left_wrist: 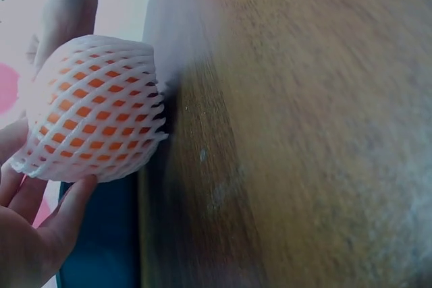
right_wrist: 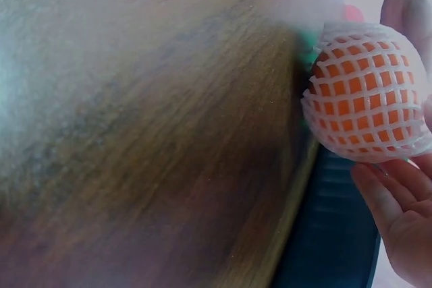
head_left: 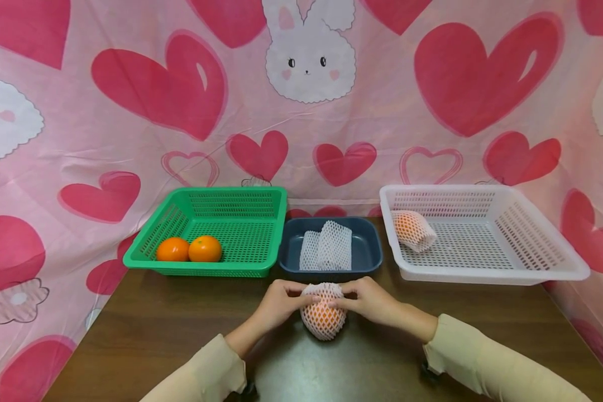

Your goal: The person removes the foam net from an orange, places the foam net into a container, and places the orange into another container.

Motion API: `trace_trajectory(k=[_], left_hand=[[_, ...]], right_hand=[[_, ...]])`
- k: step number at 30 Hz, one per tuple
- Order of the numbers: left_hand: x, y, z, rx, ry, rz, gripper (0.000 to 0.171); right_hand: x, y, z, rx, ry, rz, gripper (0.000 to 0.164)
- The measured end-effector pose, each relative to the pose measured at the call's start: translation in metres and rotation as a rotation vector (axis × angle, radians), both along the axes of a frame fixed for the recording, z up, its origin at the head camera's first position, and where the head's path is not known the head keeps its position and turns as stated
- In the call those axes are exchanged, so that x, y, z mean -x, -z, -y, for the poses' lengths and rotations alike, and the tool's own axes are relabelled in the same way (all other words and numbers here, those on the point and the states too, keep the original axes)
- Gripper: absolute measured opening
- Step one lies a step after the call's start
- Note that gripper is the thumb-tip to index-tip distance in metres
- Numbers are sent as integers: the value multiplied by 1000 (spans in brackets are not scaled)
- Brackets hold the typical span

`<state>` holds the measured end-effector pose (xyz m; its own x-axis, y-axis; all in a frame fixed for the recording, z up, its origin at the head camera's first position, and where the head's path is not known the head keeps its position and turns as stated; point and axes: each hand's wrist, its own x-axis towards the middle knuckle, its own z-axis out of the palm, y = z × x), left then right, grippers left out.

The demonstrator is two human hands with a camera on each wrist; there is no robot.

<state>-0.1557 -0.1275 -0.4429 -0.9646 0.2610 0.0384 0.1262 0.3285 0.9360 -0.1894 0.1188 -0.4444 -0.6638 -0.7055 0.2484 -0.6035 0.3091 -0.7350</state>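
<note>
An orange (head_left: 326, 317) inside a white foam net sleeve (left_wrist: 101, 109) is held between both hands, in front of the blue tray. My left hand (head_left: 277, 304) pinches the sleeve's upper left side with thumb and fingers. On the opposite side my right hand (head_left: 374, 301) pinches it the same way. In the right wrist view the netting (right_wrist: 368, 92) covers most of the fruit, and orange skin shows through the mesh. The thumbs lie on the near side of the sleeve; the other fingertips are partly hidden behind it.
A green basket (head_left: 206, 272) at the left holds two bare oranges (head_left: 205, 249). Behind the hands, a dark blue tray (head_left: 367, 245) contains white foam net sleeves (head_left: 334, 247). The white basket (head_left: 492, 275) at the right has one sleeved orange (head_left: 413, 230). A heart-patterned cloth (head_left: 301, 123) hangs behind.
</note>
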Motion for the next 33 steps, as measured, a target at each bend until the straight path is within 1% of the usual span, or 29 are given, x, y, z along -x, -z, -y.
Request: trace_trajectory(k=[3,6,8,10,13,16,19,20,22,25,27,30,31,33], left_hand=[[0,1,-1,-7,-15,-18,19],[0,1,-3,-5,-32,-51,17],[0,1,-4,-4,-42,-72,16],[0,1,-5,-6,-49,-93,15],[0,0,-6,-3,-58,-115,14],[1,-2,-7,-4,-52,-129,14],[1,-5,-7,7,-23,-106,19],[1,-5,-7,15,-10,-92,24],[1,-7,-7,34,22,-57,36],[1,-6,-7,59,62,-3,44],[1,-6,-7,51,75,12,42],[1,-6,-7,33,81,23,35],[0,-6,-7,25,84,22,33],[0,-6,-7,18,89,15,30]], right_hand=[[1,-1,1,16,-1,-9,8],[0,-2,2,30,11,-25,13],[0,-3,3,42,19,-54,17],[0,-4,5,47,29,-113,17],[-1,-6,6,46,38,-213,13],[-1,-8,7,43,47,-320,5],[-1,-10,7,41,60,-393,11],[-1,-11,8,42,66,-411,13],[-1,-12,9,37,76,-419,14],[-2,-13,11,14,86,-381,14],[-2,-14,11,-21,93,-321,18],[2,-14,9,-84,68,-148,28],[3,-13,7,-97,44,-78,29],[7,-12,5,-111,-13,91,26]])
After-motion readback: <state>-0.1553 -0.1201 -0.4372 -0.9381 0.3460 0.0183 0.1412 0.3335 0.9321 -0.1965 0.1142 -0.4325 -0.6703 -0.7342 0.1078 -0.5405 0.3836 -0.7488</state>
